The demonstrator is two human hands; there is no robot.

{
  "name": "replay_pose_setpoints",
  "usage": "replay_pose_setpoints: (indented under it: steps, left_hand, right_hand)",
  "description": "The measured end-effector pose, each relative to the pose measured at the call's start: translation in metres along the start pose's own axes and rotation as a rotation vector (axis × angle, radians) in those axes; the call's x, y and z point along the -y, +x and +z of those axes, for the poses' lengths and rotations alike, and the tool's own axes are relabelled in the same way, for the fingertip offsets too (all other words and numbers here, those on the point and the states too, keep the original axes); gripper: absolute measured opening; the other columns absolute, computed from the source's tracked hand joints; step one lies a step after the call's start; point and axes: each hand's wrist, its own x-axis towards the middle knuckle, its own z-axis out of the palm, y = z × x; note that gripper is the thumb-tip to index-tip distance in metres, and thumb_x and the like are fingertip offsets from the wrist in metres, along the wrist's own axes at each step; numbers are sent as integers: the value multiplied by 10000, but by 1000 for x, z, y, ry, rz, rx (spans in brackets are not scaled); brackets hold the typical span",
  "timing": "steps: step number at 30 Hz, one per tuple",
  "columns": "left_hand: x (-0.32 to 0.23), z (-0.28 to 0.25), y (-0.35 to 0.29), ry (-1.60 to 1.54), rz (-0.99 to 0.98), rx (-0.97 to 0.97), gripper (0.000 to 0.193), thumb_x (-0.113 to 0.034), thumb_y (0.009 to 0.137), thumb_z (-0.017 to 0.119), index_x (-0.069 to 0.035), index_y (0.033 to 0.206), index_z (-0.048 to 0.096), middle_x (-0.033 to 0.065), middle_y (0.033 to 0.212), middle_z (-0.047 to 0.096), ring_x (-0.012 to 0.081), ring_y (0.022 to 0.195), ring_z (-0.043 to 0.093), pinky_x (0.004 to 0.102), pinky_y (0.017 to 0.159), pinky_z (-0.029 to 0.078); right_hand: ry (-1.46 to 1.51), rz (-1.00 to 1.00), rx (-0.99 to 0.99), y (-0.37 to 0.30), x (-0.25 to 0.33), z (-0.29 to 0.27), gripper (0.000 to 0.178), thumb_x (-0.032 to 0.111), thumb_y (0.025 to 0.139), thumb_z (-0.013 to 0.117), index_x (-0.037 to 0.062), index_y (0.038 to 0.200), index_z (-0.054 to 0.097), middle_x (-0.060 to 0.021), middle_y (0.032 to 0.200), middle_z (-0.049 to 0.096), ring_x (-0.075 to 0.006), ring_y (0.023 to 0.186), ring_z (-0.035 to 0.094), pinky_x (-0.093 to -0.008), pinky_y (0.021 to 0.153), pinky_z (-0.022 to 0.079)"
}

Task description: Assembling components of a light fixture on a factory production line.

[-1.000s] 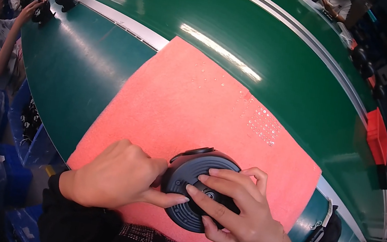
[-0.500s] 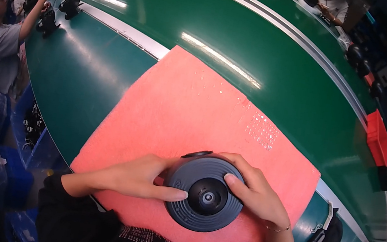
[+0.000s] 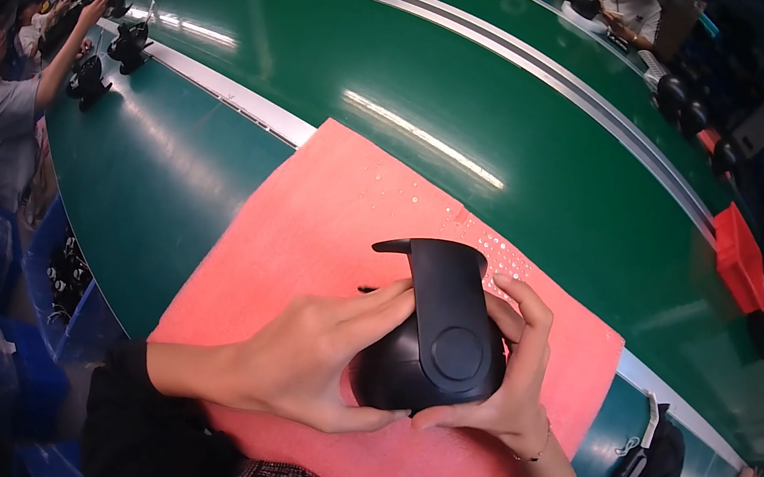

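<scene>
Holding a rounded black plastic housing (image 3: 394,365) in both hands, over the near part of a coral-pink plush rectangular towel (image 3: 265,250) dotted with small, shiny clear specks (image 3: 505,250). Clamping the housing from the left with the bare left hand (image 3: 314,353), with fingers against the edge of a broad, flat black band (image 3: 442,288), and from the right with the bare right hand (image 3: 518,375), with both thumb tips close together at the near edge. Unable to tell from this angle between resting on the towel and lifted. Facing a long, glossy green tabletop (image 3: 302,46), with a red plastic bin (image 3: 738,259) at its right.
</scene>
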Motion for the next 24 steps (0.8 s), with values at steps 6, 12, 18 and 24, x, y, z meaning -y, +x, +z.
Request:
replay_pose_setpoints:
  steps: [6, 12, 18, 24]
  left_hand:
    - [3, 2, 7, -94, -119, 46, 853, -239, 615, 801, 103, 1289, 405, 248, 1041, 604, 343, 836, 659, 357, 693, 546]
    - [25, -5, 2, -203, -316, 84, 861, -301, 691, 793, 66, 1353, 382, 245, 1161, 581, 284, 1101, 585, 331, 906, 488]
    - [51, 1, -5, -872, -483, -65, 687, -311, 875, 582, -5, 1412, 283, 143, 1353, 414, 226, 1296, 361, 353, 1074, 269]
    - [43, 21, -16, -987, -566, -265, 639, -383, 909, 546, -4, 1372, 321, 131, 1295, 456, 205, 1234, 425, 338, 1027, 343]
  right_hand:
    - [-167, 81, 127, 3, -5, -8, 1010, 437, 515, 895, -26, 1262, 396, -206, 985, 656, -297, 907, 678, -336, 765, 554]
    - [273, 366, -172, -5, -12, -2, 891, 286, 661, 827, 15, 1307, 277, -202, 1151, 540, -294, 1086, 581, -410, 939, 472]
    - [329, 616, 12, 0, -7, 9, 663, 224, 850, 667, 20, 1373, 314, -156, 1265, 477, -225, 1133, 512, -348, 929, 459]
    - [403, 418, 90, -5, -1, 10, 840, 155, 789, 731, 28, 1444, 222, -197, 1396, 381, -272, 1287, 406, -386, 1070, 340]
